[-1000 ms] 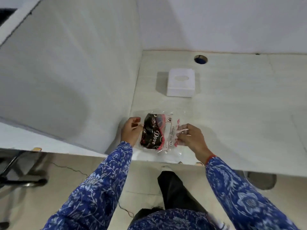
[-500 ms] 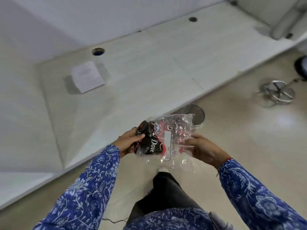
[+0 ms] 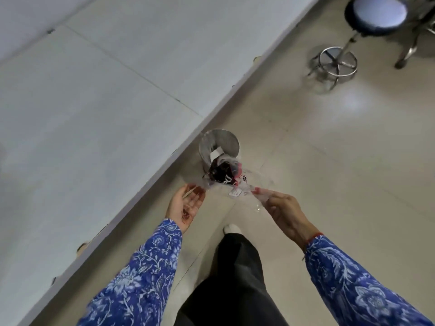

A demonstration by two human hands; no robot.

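Note:
A clear plastic bag (image 3: 244, 184) holding dark wrappers with pink print hangs tilted over a round metal bin (image 3: 213, 141) on the floor. The dark contents sit at the bag's low end, right at the bin's rim. My right hand (image 3: 282, 210) pinches the bag's upper end between thumb and fingers. Palm up with relaxed fingers, my left hand (image 3: 186, 203) has its fingertips at the bag's lower left edge. A white scrap lies inside the bin.
A long pale worktop (image 3: 94, 90) runs diagonally along the left, its edge next to the bin. A round stool (image 3: 376, 12) with a chrome foot ring (image 3: 339, 60) stands at the top right. My foot (image 3: 231, 228) is on the tiled floor below the bag.
I have turned from the worktop to the floor bin. The bag came off the worktop and now tilts over the bin. My left hand has let go of it and opened.

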